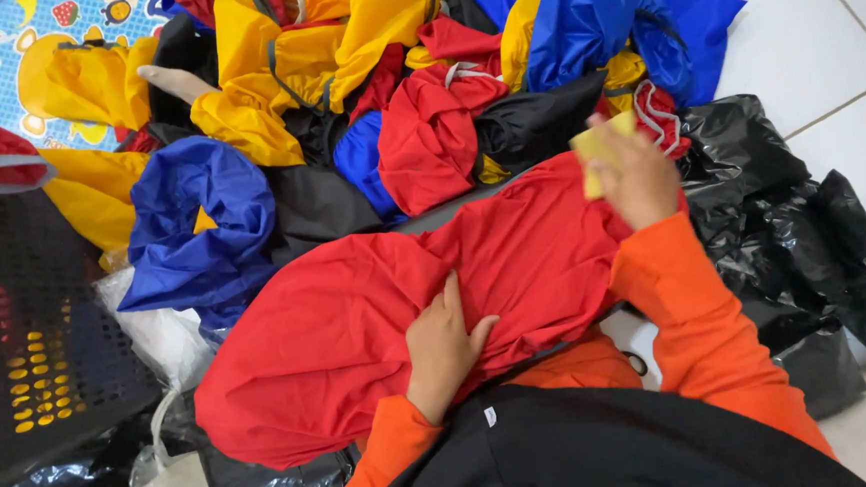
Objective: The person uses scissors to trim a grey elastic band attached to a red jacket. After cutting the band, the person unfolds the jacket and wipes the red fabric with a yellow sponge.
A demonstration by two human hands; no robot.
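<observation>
Right hand (pixel 634 176), raised at the far end of the red cloth (pixel 357 318), fingers closed around a small yellow pad (pixel 598 148); the pad sticks out above and to the left of the knuckles and sits just over the cloth's upper edge. Left hand (pixel 444 348), fingers together and laid flat, palm down, pressing on the red cloth near its middle; it clasps nothing, only rests on the fabric. The red cloth lies spread across the person's lap, running from the lower left up to the right hand, so that it passes under both hands. Both arms wear orange sleeves (pixel 698 318), and a black garment (pixel 586 455) covers the body at the bottom edge. Beyond the cloth, a heap of similar fabric pieces in yellow (pixel 272 63), blue (pixel 202 228), red and black fills the upper half of the view. A black perforated basket (pixel 27 328) stands at the left, touching the heap. Crumpled black plastic bags (pixel 804 241) lie at the right on a white tiled floor (pixel 821 29). A patterned play mat (pixel 0 49) shows at the top left.
</observation>
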